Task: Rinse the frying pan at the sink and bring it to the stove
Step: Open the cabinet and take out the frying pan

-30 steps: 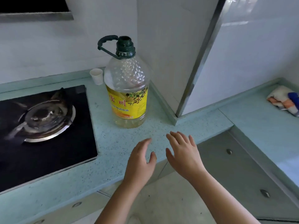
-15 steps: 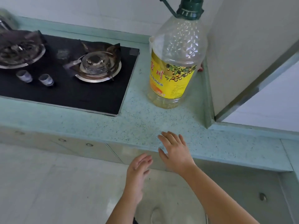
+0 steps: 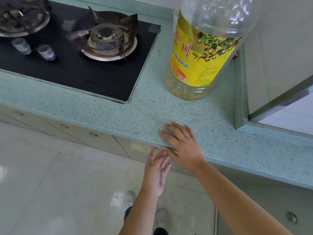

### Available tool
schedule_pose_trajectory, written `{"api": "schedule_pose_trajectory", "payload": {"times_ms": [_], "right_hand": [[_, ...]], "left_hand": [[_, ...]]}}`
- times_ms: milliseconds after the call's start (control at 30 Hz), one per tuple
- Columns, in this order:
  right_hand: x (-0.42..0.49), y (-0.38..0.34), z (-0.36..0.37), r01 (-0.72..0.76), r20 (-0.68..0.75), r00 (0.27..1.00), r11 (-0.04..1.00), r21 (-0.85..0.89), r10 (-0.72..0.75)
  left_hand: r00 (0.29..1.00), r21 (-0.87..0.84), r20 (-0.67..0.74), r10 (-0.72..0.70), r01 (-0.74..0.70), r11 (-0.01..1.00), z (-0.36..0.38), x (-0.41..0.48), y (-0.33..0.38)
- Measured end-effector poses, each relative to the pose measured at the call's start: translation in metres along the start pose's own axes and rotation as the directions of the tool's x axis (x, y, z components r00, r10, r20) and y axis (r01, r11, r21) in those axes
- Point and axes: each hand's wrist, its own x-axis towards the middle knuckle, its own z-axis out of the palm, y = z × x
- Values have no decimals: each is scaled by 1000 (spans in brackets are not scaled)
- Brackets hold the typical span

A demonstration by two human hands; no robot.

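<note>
The black glass stove [image 3: 94, 77] lies set into the counter at the upper left, its right burner [image 3: 106, 39] bare and a second burner [image 3: 20, 17] at the top left edge. No frying pan and no sink are in view. My right hand [image 3: 183, 145] rests flat on the front edge of the counter, fingers spread and holding nothing. My left hand [image 3: 156, 170] hangs just below the counter edge in front of the cabinet doors, fingers loosely apart and holding nothing.
A large clear oil bottle [image 3: 203, 53] with a yellow label stands on the speckled green counter [image 3: 152, 112] right of the stove. Two metal knobs [image 3: 33, 48] sit on the stove front. A white wall corner [image 3: 271, 65] rises at the right. Pale floor tiles lie below.
The view has swung left and down, bringing the whole stove into sight. My left hand dropped from the counter to below its edge; my right hand settled flat on the counter.
</note>
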Motion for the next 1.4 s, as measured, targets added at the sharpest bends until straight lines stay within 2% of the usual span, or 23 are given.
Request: {"api": "schedule_pose_trajectory", "payload": {"times_ms": [333, 567, 900, 1033, 1200, 1400], "right_hand": [[-2, 3, 4, 17, -2, 1000, 1000, -23, -17], [-1, 3, 2, 13, 34, 999, 1000, -25, -12], [-1, -2, -3, 2, 49, 999, 999, -48, 1], [-1, -7, -9, -27, 106, 994, 996, -84, 36], [-2, -22, -15, -94, 146, 983, 991, -97, 108], [-8, -46, -19, -232, 270, 937, 973, 5, 222]], "left_hand": [[998, -240, 33, 54, -45, 970, 7, 12, -5], [998, -237, -29, 49, -54, 970, 14, 6, -7], [993, -39, -118, 12, -17, 999, -12, -17, -6], [991, 53, -134, 12, -5, 999, -25, -33, -3], [987, 204, -157, 30, 2, 979, -39, -49, 3], [977, 392, -213, 32, 56, 918, -53, -64, 13]]}}
